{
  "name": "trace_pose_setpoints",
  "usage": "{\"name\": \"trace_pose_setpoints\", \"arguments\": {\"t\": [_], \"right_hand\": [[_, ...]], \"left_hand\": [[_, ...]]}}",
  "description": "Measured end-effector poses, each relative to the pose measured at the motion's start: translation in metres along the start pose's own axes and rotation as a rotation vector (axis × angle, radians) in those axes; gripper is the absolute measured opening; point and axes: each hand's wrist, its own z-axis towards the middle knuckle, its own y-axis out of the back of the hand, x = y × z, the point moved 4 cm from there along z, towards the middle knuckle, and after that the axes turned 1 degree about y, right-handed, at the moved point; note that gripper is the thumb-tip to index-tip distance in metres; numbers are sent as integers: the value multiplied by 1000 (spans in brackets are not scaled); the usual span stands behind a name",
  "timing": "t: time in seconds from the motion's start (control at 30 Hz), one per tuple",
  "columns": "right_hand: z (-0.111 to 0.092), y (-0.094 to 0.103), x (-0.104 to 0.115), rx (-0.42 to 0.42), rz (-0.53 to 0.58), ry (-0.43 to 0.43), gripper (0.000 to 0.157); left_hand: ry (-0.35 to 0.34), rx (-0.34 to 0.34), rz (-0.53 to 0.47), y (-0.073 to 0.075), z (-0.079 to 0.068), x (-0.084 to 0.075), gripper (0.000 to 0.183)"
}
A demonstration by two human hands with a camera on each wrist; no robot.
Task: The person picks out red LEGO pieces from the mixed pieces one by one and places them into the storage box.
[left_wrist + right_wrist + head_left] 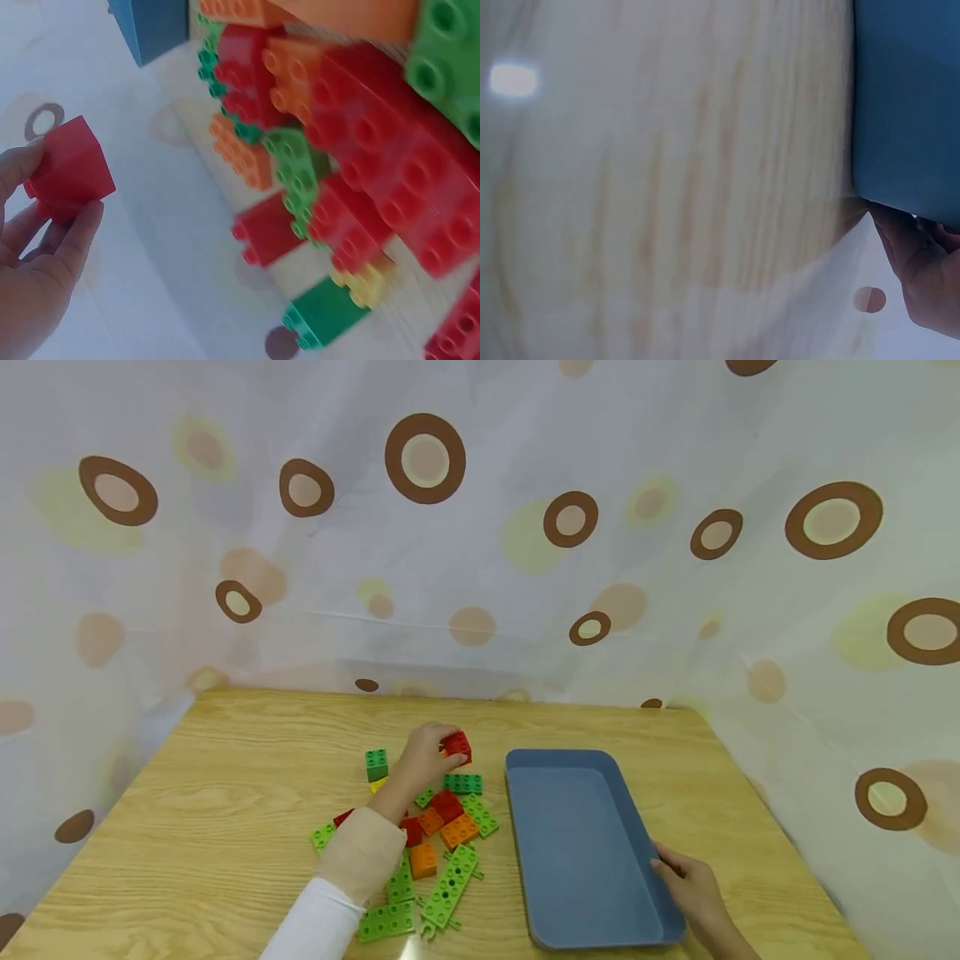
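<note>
My left hand (429,758) pinches a red toy building brick (457,747) between thumb and fingers, above the far side of a loose pile. In the left wrist view the same red brick (73,171) is seen from its smooth side, clear of the other bricks. At the right, my right hand (693,889) holds the side wall of a blue-grey tray (522,860), thumb at the rim. The right wrist view shows the fingers (904,244) against the outside of the tray (907,112); part of that hand is cut off.
The pile left of the tray has orange bricks (460,831), red bricks (447,807), a dark green brick (377,764) and a light green axle piece (450,885). My left forearm covers some bricks. A patterned cloth (480,568) hangs behind the wooden table (187,827).
</note>
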Motion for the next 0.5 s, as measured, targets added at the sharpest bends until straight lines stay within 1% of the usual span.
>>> {"name": "trace_pose_setpoints", "arguments": {"t": [0.1, 0.23, 0.33, 0.5], "right_hand": [[1, 0, 1, -8, 1, 19, 38], [1, -1, 0, -8, -10, 28, 37], [1, 0, 0, -11, -20, 35, 37], [-1, 0, 3, -36, -39, 56, 36]], "left_hand": [[-26, 29, -20, -9, 4, -12, 44], [-76, 46, -22, -23, 8, -24, 43], [-116, 55, -13, -34, 11, -30, 41], [-158, 84, -6, -51, 15, -37, 39]]}}
